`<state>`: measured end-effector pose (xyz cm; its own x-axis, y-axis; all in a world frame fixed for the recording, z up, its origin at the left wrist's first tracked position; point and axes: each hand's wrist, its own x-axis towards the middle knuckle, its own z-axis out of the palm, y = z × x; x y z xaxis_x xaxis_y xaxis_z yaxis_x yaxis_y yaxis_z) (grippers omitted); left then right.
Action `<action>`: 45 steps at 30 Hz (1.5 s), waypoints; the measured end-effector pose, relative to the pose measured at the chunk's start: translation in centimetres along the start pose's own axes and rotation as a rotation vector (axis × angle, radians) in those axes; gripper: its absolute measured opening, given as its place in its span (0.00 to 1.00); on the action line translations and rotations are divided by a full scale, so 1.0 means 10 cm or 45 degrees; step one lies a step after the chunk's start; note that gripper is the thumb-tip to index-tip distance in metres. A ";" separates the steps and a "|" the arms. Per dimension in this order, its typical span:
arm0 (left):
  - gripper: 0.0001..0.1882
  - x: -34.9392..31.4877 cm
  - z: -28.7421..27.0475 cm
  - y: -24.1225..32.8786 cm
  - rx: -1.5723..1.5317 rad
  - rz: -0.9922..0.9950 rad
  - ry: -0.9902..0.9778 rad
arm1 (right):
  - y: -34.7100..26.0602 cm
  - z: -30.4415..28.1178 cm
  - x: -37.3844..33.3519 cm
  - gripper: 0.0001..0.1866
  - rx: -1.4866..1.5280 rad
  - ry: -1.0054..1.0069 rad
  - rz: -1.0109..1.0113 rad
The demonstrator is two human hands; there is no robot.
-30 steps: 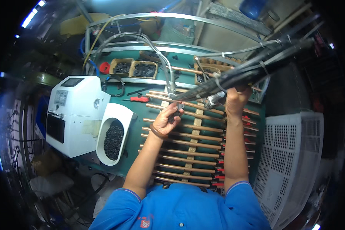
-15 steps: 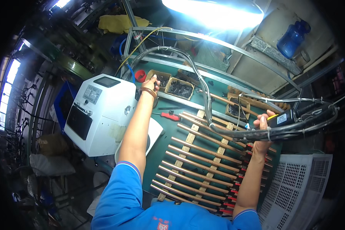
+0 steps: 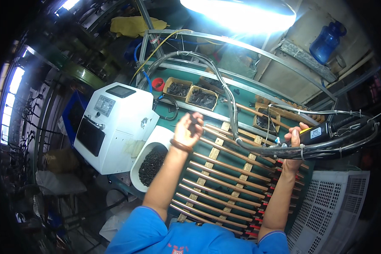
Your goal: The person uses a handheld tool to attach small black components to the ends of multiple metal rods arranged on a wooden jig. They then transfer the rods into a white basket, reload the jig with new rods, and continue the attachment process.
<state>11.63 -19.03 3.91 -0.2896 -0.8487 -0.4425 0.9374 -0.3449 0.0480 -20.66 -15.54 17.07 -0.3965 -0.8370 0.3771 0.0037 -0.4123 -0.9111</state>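
Observation:
My left hand (image 3: 188, 132) is raised over the bench, palm up, with its fingers curled round a small black part (image 3: 194, 121). How many pieces it holds is partly hidden. My right hand (image 3: 294, 142) grips a black electric screwdriver (image 3: 316, 133) with a yellow stripe, along with the thick cable bundle (image 3: 269, 149) at its front. Beneath both hands, several copper-coloured rods (image 3: 226, 183) lie side by side across two notched wooden strips (image 3: 205, 169). Red and black pieces (image 3: 258, 220) sit at the rods' right ends, partly behind my right forearm.
A white machine (image 3: 118, 127) stands left, its white bowl (image 3: 135, 175) full of small dark pieces. Cardboard boxes of black parts (image 3: 202, 98) and a red cup (image 3: 158, 84) line the back. A metal frame (image 3: 249, 46) crosses behind; a white perforated crate (image 3: 321, 211) is at right.
My left hand has come back from the cardboard boxes toward me and to the right, now over the rods with a black part. My right hand stays on the screwdriver, nearly still.

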 end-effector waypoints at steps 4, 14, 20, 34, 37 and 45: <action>0.15 -0.21 -0.20 -0.61 -0.118 -0.176 -0.086 | -0.03 0.02 -0.03 0.13 0.003 0.033 0.041; 0.06 0.58 0.35 0.86 0.728 0.511 0.198 | -0.12 -0.01 -0.11 0.13 -0.006 0.083 0.069; 0.15 1.34 0.28 1.45 3.027 0.669 1.068 | -0.08 -0.07 -0.08 0.14 -0.106 0.076 -0.010; 0.17 1.77 0.16 1.75 3.288 0.213 0.974 | -0.09 -0.03 -0.02 0.18 -0.154 0.094 -0.011; 0.18 1.77 0.14 1.76 3.203 0.253 1.041 | -0.10 -0.01 -0.01 0.18 -0.121 0.076 -0.007; 0.11 1.69 0.26 1.61 2.374 0.471 0.702 | -0.10 -0.04 -0.02 0.18 -0.125 0.066 -0.003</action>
<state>21.31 -39.99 -0.43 0.2622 -0.8970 -0.3558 -0.5084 -0.4418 0.7391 -20.93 -14.83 17.79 -0.4433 -0.8154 0.3722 -0.0859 -0.3747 -0.9232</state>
